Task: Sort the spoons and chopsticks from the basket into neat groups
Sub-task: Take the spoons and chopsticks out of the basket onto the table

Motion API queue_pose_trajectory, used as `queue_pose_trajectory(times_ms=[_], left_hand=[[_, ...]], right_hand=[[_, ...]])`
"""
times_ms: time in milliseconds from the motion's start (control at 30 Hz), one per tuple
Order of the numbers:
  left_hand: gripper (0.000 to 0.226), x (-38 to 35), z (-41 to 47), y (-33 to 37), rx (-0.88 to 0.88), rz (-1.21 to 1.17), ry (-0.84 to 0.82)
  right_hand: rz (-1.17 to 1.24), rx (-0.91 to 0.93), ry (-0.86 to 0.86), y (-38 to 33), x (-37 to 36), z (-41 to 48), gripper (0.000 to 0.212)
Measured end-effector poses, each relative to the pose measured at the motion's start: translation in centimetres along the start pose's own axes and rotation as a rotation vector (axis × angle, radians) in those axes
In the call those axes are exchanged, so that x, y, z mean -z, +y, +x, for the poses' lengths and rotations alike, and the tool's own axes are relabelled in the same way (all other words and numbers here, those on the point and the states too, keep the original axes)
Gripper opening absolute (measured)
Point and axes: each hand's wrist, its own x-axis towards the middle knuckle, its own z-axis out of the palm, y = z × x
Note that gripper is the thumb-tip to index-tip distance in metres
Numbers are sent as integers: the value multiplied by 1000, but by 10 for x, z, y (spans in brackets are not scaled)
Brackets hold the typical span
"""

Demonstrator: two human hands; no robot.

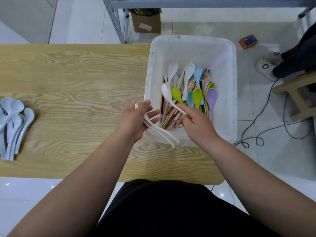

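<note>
While over basket [191, 40], spoon [168, 96] in grip [196, 124]

I see a light wood-grain table [68, 74] on a glossy white tiled floor [256, 134]; the light is bright and even. Grey metal shelving [112, 19] behind, 1 cardboard box [147, 23] under it. Right side: 1 orange box [248, 41], white power strip [266, 65], black cables [266, 108], wooden stool [294, 86].

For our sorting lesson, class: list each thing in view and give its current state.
Left hand, grips several white spoons.
Right hand, pinches one white spoon by its handle.
Basket, holds mixed coloured spoons and chopsticks.
Pale blue spoons, piled on the table.
</note>
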Motion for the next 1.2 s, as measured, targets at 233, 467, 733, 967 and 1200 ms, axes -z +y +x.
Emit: queue_pose_trajectory(times_ms=[233,467,733,967,1200], left_hand=[[29,-33,-21,-12,-61,-14,-37],[23,-30,-52,-20,-135,-102,83],[27,36,-74,-11,-171,-121,-2],[20,141,-62,-10,-57,152,-153],[14,269,-22,27,29,309,-6]], right_hand=[[152,94,-158,-1,6,-54,46],[474,48,-356,0,-4,-71,32],[478,-102,-582,-30,-57,-72,18],[291,-122,-386,-90,-154,-60,20],[-50,-196,-372,-147,-284,-26,23]])
